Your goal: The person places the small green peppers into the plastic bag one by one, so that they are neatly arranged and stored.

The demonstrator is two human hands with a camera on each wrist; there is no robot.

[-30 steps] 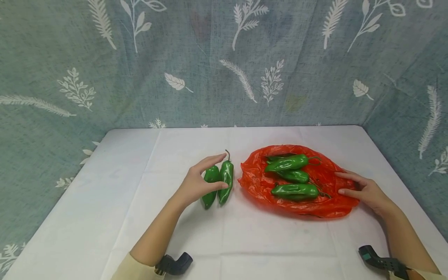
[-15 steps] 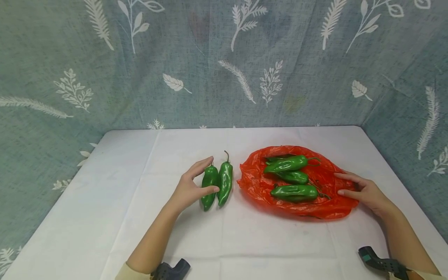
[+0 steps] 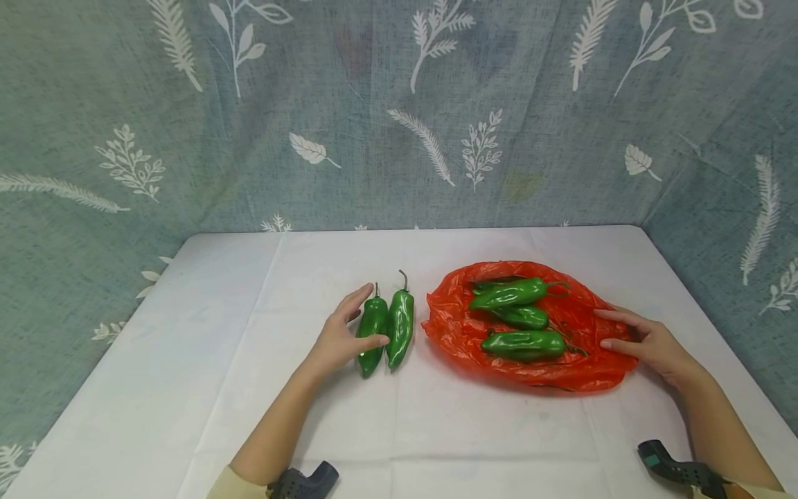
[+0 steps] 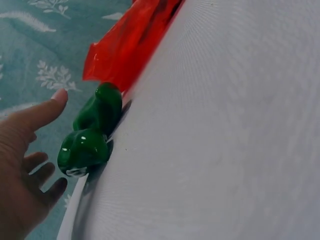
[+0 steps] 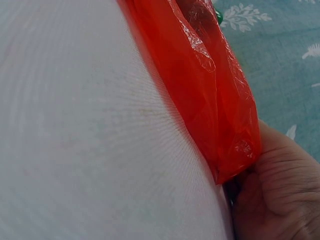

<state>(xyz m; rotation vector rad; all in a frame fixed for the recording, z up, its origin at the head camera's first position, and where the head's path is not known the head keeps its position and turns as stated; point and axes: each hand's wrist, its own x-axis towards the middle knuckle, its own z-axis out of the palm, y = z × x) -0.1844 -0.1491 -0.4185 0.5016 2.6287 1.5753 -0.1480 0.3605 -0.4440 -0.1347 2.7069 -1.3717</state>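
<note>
Two glossy green chili peppers stand out on the white cloth, the left pepper [image 3: 373, 326] beside the right pepper [image 3: 401, 329], both with stems pointing away. My left hand [image 3: 339, 339] is spread around the left pepper, thumb on the near side and fingers beyond it. In the left wrist view, a gap shows between that hand [image 4: 27, 155] and the peppers [image 4: 92, 135]. My right hand [image 3: 654, 346] holds the right rim of a red plastic bag [image 3: 449, 346]. Several more green peppers [image 3: 522, 344] lie in the bag. Some right fingers are hidden by the bag [image 5: 200, 100].
A white cloth [image 3: 499, 436] covers the table, whose back edge meets a blue-green curtain [image 3: 349, 180] with white leaf prints. The same curtain hangs along both sides. Dark wrist devices [image 3: 308, 479] show on both forearms.
My left hand has drawn back to the left, from reaching across both loose peppers to surrounding just the left one. The right hand and bag stay in place.
</note>
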